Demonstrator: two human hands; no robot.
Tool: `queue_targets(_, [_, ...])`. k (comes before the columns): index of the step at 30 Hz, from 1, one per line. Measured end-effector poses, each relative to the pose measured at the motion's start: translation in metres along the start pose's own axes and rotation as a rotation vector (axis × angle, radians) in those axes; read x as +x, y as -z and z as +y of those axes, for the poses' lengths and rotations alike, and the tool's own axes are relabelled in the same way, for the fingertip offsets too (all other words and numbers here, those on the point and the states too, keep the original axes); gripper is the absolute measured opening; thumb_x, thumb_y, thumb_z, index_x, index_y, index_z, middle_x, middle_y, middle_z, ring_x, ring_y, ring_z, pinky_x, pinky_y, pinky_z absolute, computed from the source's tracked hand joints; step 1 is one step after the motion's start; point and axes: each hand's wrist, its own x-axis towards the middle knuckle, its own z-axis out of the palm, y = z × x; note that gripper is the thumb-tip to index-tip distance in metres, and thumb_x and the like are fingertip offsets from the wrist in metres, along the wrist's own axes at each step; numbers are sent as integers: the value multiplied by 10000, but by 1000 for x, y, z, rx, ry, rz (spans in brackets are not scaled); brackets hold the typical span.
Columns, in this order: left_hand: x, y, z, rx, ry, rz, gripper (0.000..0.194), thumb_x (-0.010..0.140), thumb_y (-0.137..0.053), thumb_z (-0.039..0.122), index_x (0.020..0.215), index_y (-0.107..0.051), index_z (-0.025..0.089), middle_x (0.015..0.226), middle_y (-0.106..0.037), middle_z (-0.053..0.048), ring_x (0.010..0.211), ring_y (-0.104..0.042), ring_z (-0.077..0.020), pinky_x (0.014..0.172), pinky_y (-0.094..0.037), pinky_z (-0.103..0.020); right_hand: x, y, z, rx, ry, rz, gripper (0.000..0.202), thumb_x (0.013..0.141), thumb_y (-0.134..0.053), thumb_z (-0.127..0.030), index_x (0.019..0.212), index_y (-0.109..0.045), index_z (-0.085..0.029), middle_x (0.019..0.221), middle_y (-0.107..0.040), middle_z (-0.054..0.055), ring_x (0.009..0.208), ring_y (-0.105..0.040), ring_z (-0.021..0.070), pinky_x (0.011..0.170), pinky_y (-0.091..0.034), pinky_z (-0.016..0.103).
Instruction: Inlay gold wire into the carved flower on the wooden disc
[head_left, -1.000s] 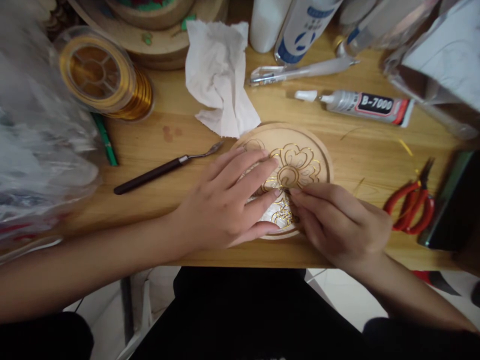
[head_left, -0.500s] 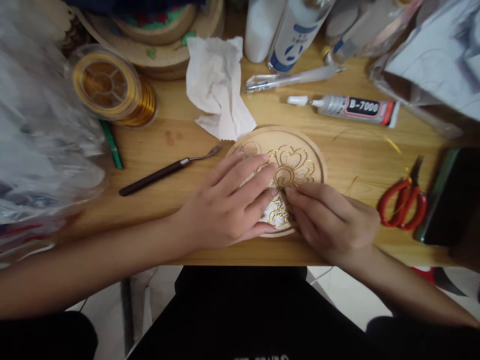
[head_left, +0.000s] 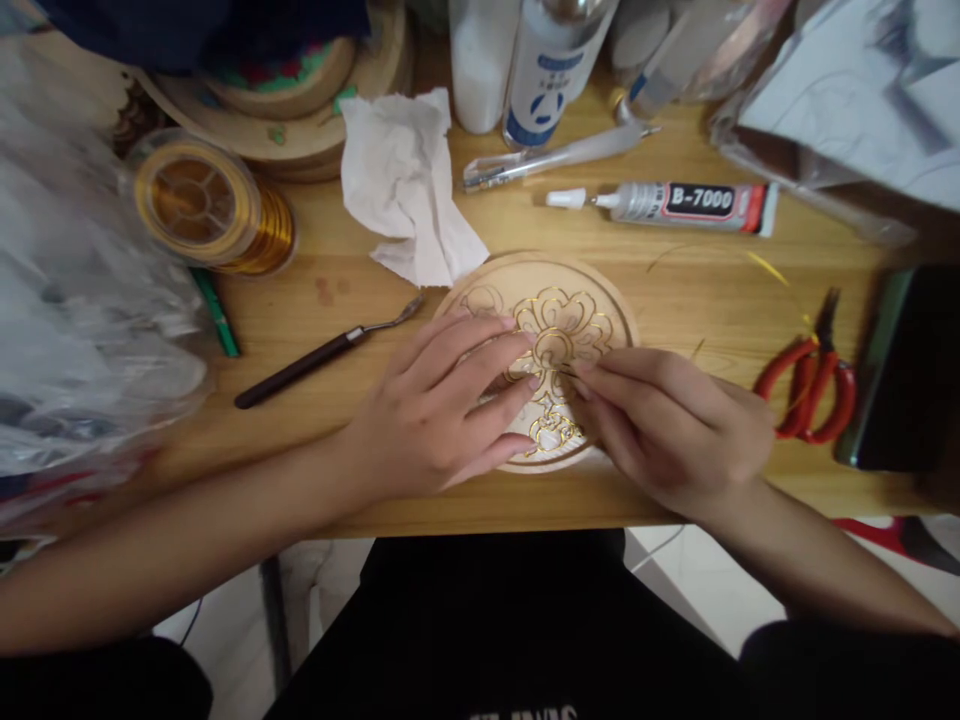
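A round wooden board [head_left: 600, 268] lies near the table's front edge, with a flower pattern [head_left: 555, 340] outlined in thin gold wire. A smaller wire motif [head_left: 551, 432] sits on a pale patch at its lower side. My left hand [head_left: 450, 410] rests flat over the board's left part, fingers spread, covering some of the drawing. On the other side, my right hand [head_left: 675, 425] is closed in a pinch, its fingertips just below the flower's centre. Whatever is between those fingertips is too small to make out.
Left of the board lie a dark-handled tool [head_left: 300, 370] and a spool of gold wire [head_left: 214, 205]. Behind it are a crumpled tissue [head_left: 409, 180], a pen [head_left: 555, 160] and a B-7000 glue tube [head_left: 694, 205]. Red-handled pliers [head_left: 806, 385] lie right, beside a dark phone-like slab [head_left: 900, 370].
The view has shifted slightly, so the table items appear farther left. My right fingertips have moved a little rightward from the flower's centre. My left hand stays on the board.
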Motion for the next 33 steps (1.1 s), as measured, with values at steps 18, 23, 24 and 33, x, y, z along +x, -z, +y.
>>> queue_targets(18, [-1,2,-4,-80,32,-37,315,881,-674,318,1147,-686,150,1322,-602,-188,1268,-529,-353,1037,-476,-567,0,3,-1,51,-37,-37,98,851,-718,-133,935,-703,-182,868,-784,29,670,-727,124,517,-573,215])
queue_targets(23, [0,3,0,-1,28,-42,316,876,-697,358,1107,-690,142,1318,-616,-201,1266,-544,-365,1056,-458,-578,-1,3,-1,56,-14,-48,131,846,-723,-131,959,-701,-193,886,-786,14,678,-731,118,500,-556,213])
queue_targets(24, [1,3,1,18,23,-49,325,876,-698,363,1110,-687,137,1318,-619,-201,1267,-545,-362,1073,-447,-574,-2,3,-1,58,-15,-45,136,845,-723,-127,962,-699,-191,886,-786,14,674,-729,118,495,-553,216])
queue_targets(33, [1,2,-4,-1,-6,-5,322,906,-654,374,1132,-683,146,1290,-642,-166,1253,-554,-318,1064,-476,-539,0,6,-3,134,-125,-42,206,842,-709,-84,1032,-656,-147,921,-748,94,785,-721,165,624,-590,255])
